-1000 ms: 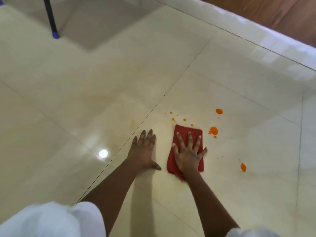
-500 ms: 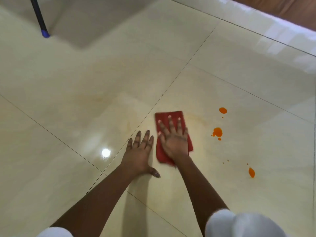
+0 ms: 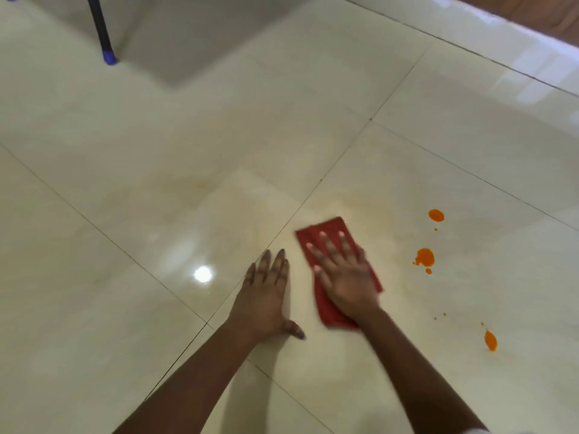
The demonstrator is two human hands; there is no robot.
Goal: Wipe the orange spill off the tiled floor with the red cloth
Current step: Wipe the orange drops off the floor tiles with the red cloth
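Observation:
My right hand lies flat with straight, spread fingers on the red cloth, pressing it to the glossy cream tiled floor. My left hand is planted flat on the floor just left of the cloth, fingers straight. To the right of the cloth lie orange spill drops: one at the far side, a larger blot with small specks, and one nearer me. Faint orange smears show on the tiles around the cloth.
A black furniture leg with a blue foot stands at the back left. A white skirting and a brown wooden surface run along the back right. Grout lines cross the floor near my hands.
My right hand slid the cloth left and away over the small orange drops that lay ahead of it; those drops are gone. My left hand stayed planted.

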